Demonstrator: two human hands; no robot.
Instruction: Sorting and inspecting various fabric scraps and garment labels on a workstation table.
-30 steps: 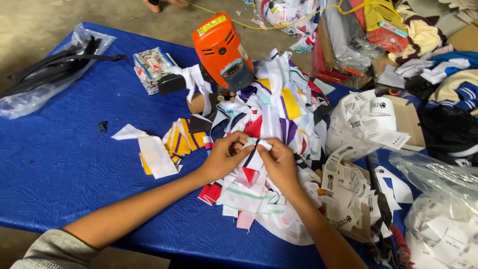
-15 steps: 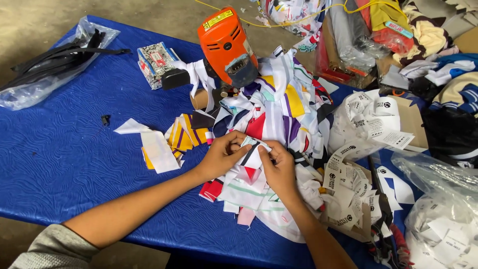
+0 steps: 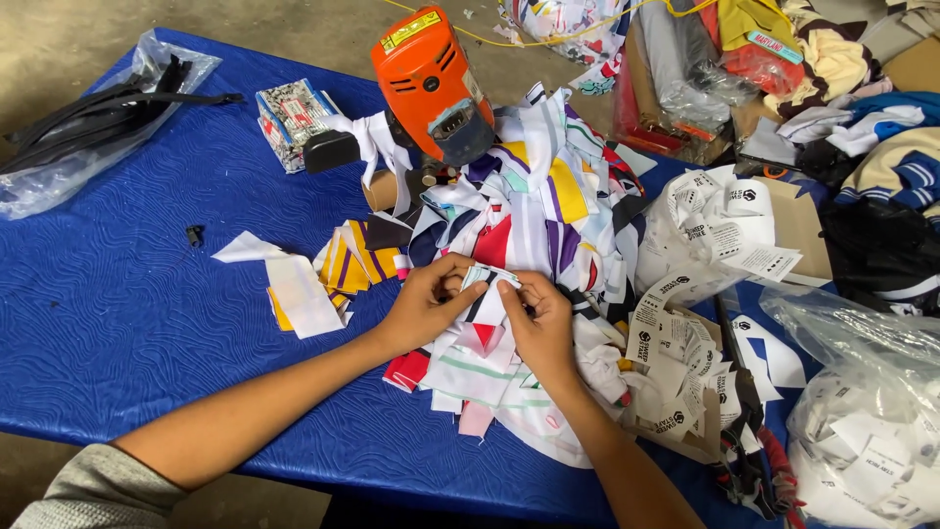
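Two hands pinch one small fabric label over a heap of cloth scraps.

The left hand [image 3: 426, 304] and the right hand [image 3: 539, 323] meet at the middle of the blue desk [image 3: 117, 323] — both have fingers closed on the small white label [image 3: 485, 279], held just above the pile of coloured fabric pieces [image 3: 529, 216]. Far from the hands stands an orange cutting machine [image 3: 431, 83]. To the left lie yellow and white strips [image 3: 323, 274] and a clear bag of black zippers [image 3: 88, 118] — to the right, printed white tags [image 3: 685, 323].
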